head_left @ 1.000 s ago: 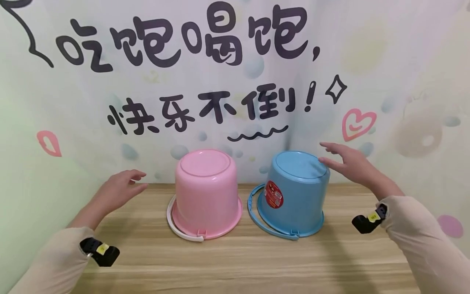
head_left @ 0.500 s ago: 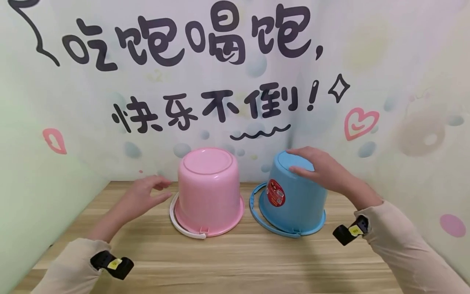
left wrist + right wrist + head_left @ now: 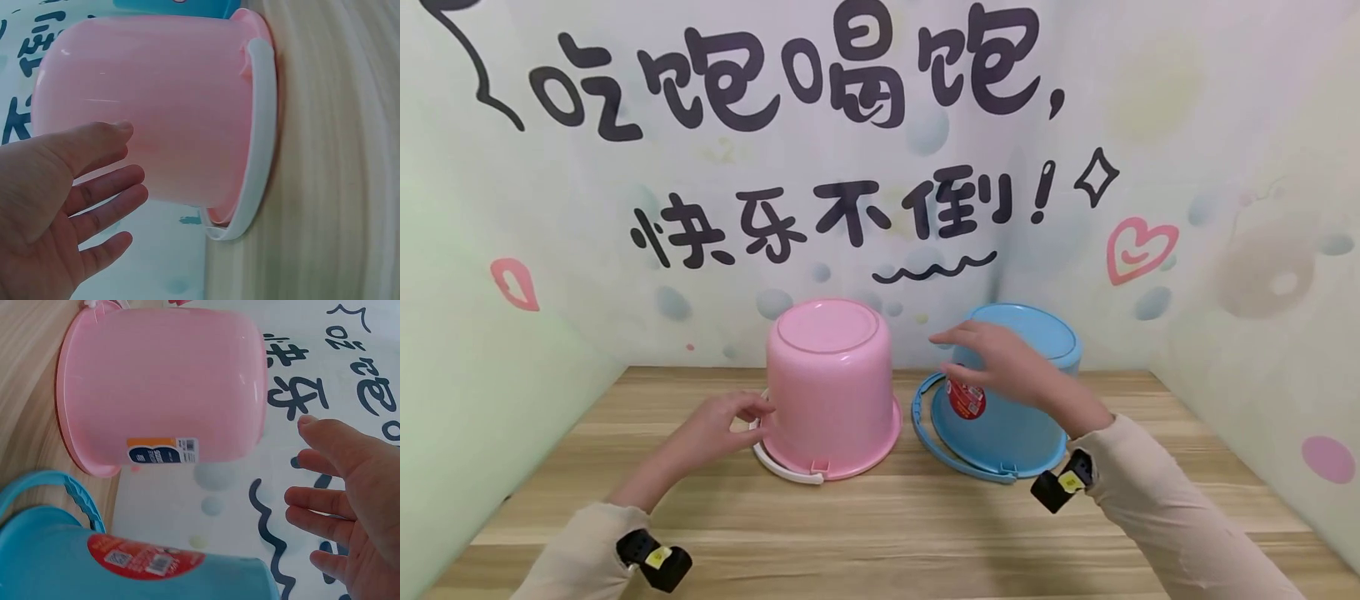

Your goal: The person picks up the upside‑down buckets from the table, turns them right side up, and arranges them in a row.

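A pink bucket stands upside down on the wooden table, its white handle lying round the rim. My left hand is at its left side, fingers loosely bent and holding nothing; whether the fingertips touch the wall I cannot tell. To the right stands a blue bucket, also upside down, with a red sticker and a blue handle. My right hand hovers in front of it, empty, fingers extended toward the pink bucket. In the right wrist view a label shows on the pink bucket.
Behind the buckets hangs a white backdrop with black lettering and printed hearts. Pale side walls close off the wooden table left and right. Each sleeve carries a black wrist camera.
My right hand has moved left and down, across the top of the blue bucket to its front. My left hand has come right and lower, up to the pink bucket. Both buckets stay put.
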A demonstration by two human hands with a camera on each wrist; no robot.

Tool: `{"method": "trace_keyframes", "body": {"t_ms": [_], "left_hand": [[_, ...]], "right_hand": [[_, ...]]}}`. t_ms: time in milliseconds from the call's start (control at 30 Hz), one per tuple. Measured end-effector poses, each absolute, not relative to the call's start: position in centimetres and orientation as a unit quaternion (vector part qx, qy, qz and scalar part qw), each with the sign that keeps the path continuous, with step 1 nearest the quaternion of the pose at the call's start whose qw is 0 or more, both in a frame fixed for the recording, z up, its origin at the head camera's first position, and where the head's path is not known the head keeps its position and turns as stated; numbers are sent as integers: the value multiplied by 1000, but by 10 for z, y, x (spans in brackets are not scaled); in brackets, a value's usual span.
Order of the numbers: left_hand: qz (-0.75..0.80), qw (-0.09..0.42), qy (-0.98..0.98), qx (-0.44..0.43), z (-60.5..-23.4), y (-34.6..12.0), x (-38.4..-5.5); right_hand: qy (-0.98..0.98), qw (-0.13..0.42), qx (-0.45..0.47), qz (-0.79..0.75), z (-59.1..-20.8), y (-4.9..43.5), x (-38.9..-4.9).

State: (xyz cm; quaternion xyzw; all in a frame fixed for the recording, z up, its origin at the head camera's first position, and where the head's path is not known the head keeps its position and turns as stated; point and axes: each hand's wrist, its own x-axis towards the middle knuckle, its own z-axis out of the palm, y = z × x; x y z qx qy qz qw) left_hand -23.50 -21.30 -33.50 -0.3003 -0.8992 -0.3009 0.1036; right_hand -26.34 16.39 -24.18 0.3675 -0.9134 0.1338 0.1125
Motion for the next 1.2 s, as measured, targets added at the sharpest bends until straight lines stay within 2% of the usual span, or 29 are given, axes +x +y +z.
{"method": "trace_keyframes", "body": {"t_ms": [567, 1200], "left_hand": [[-356, 29, -891, -279, -366, -207, -233], [-326, 31, -898, -295, -374, -206, -232]], "right_hand": [[-910, 25, 381, 163, -284, 131, -275], [-906, -49, 377, 187, -335, 112, -289]]}}
